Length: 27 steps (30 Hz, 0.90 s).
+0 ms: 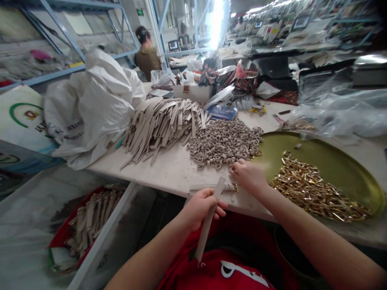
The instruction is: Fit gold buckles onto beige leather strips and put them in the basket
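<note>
My left hand (203,206) is closed on a flat beige strap (208,219), which slants up past the table's front edge. My right hand (248,174) is at the near edge of a heap of small beige strap loops (223,141). Its fingers are drawn together, and whatever is between them is too small to make out. Behind the held strap, another strap with a gold buckle (231,187) lies along the table edge. To the right, an olive-gold oval tray (341,165) bears a pile of gold buckles (308,185).
Many loose beige straps (163,125) are heaped left of the loops. A white woven sack (90,108) stands at the left. Below the table is a red-edged container (57,237) with bundled straps. Clear plastic bags (341,117) lie behind the tray. A person (148,58) sits farther back.
</note>
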Available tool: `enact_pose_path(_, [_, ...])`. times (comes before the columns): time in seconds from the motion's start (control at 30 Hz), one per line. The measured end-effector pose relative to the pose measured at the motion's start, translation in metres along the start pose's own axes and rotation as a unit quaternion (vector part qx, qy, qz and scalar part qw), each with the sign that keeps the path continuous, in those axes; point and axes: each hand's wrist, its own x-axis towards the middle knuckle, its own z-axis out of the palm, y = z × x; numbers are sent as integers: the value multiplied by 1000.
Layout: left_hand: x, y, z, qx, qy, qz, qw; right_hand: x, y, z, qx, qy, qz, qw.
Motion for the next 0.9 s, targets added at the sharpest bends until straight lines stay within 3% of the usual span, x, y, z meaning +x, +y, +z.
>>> enact_pose_path(0.2, [15, 6, -9, -55, -15, -37, 998, 10, 1, 7, -17, -10, -68, 997])
enact_pose_path(0.3, [22, 7, -11, -66, -8, -47, 997, 9, 7, 6, 88, 16, -81, 993])
enact_pose_path(0.37, [24, 7, -11, -70, -3, -48, 996, 5, 8, 4, 227, 31, -24, 973])
enact_pose_path(0.43, [24, 6, -10, -75, -7, -43, 996, -2, 6, 1, 413, 16, 67, 908])
enact_pose_path(0.53, [20, 12, -9, -119, 0, 2, 993, -18, -6, -5, 662, -63, 179, 725])
enact_pose_path(0.6, [17, 23, -10, -188, 32, 73, 979, -30, -16, -10, 754, -116, 227, 605])
enact_pose_path(0.67, [14, 38, -12, -262, 75, 163, 948, -43, -27, -15, 804, -150, 261, 512])
enact_pose_path(0.77, [10, 58, -11, -325, 137, 275, 895, -61, -42, -22, 848, -163, 286, 415])
enact_pose_path(0.9, [8, 55, 3, -336, 195, 345, 854, -79, -58, -32, 885, -130, 294, 336])
